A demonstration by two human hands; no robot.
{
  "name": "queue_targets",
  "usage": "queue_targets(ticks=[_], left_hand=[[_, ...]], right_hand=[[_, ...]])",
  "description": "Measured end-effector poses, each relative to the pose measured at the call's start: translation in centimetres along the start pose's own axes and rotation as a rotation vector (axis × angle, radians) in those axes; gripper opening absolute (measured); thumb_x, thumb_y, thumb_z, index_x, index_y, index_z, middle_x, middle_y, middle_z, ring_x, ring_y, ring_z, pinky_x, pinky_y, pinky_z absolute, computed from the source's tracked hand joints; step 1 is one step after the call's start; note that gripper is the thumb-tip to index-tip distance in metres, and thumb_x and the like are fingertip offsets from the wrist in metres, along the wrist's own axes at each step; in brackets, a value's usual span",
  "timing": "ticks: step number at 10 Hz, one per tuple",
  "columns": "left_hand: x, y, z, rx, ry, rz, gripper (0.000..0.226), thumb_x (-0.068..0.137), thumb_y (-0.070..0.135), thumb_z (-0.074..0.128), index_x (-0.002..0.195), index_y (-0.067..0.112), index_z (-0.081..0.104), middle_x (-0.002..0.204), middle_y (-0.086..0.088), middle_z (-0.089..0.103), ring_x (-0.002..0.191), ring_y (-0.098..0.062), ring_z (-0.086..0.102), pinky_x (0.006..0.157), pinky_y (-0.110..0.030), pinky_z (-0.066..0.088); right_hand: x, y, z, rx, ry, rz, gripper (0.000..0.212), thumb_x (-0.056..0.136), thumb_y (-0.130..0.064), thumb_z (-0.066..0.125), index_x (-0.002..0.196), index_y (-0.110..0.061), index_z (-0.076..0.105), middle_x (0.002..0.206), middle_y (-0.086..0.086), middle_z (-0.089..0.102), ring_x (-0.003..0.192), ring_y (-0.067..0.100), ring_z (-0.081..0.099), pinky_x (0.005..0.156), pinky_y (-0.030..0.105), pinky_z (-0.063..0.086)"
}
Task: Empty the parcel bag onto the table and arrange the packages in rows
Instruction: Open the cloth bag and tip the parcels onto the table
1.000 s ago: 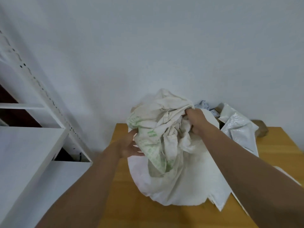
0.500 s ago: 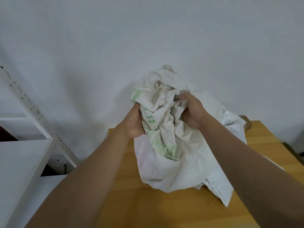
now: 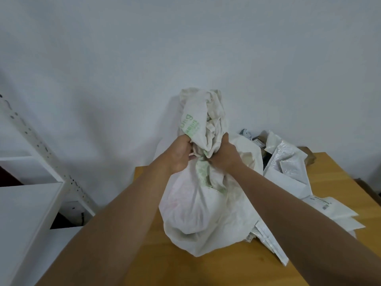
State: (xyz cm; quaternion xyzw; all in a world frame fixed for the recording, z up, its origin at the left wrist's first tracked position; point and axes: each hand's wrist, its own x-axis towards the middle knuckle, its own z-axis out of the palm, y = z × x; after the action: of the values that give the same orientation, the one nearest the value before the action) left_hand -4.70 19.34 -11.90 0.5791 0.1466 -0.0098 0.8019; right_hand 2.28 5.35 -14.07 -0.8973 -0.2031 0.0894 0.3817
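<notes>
A pale grey-white wall [image 3: 185, 48] fills the far half of the scene, behind a light wooden table [image 3: 156, 265] that runs from the near edge to the far right. At left stands a white metal shelving unit [image 3: 28, 205] with a perforated upright, its flat shelves beside the table's left edge. In the middle of the table sits the task's large crumpled white woven parcel bag with green printing [image 3: 195, 211], its rounded lower part resting on the wood and its gathered neck standing upright above it. A person reaches in from the near edge with two bare forearms. The left hand [image 3: 179, 156] grips the bag's neck from the left, fingers curled into the cloth, and the right hand [image 3: 225, 154] clamps the same neck from the right, so that both hands squeeze the fabric between them just below the loose, bunched top. To the right of the bag, touching or partly under its side, lies a heap of white and silvery plastic mailer packages [image 3: 288, 168], some overlapping toward the far right corner. Nearer, at right, flat white envelopes with printed labels [image 3: 334, 209] lie on the table. A small brown parcel [image 3: 309, 156] shows at the far edge behind the mailers.
</notes>
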Motion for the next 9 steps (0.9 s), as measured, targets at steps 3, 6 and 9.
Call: queue_targets(ticks=[3,6,9], left_hand=[[-0.9,-6.6,-6.7,0.306,0.649,-0.222,0.086,0.083,0.057,0.066,0.15,0.017,0.031,0.15,-0.009,0.039,0.131,-0.031,0.045,0.105,-0.04,0.041],[-0.6,-9.4,-4.9,-0.106,0.193,-0.254,0.05,0.089,0.052,0.061,0.122,0.015,0.062,0.104,-0.008,0.072,0.096,-0.022,0.066,0.079,-0.032,0.051],[2.2,-18.1,-8.1,0.063,0.446,-0.315,0.062,0.079,0.056,0.06,0.126,0.015,0.06,0.129,-0.009,0.061,0.117,-0.028,0.06,0.1,-0.047,0.049]], right_hand=[[1.0,0.0,-3.8,0.113,0.316,0.007,0.034,0.088,-0.016,0.057,0.112,-0.012,0.033,0.083,0.007,0.059,0.071,0.026,0.055,0.059,0.034,0.041],[1.7,-1.8,-6.0,0.222,0.5,-0.034,0.041,0.089,-0.014,0.058,0.121,-0.011,0.033,0.08,0.004,0.059,0.063,0.011,0.052,0.048,0.023,0.039],[1.5,-0.2,-6.0,0.108,0.544,-0.016,0.033,0.085,-0.009,0.058,0.107,-0.013,0.034,0.099,0.014,0.06,0.082,0.028,0.06,0.059,0.036,0.047]])
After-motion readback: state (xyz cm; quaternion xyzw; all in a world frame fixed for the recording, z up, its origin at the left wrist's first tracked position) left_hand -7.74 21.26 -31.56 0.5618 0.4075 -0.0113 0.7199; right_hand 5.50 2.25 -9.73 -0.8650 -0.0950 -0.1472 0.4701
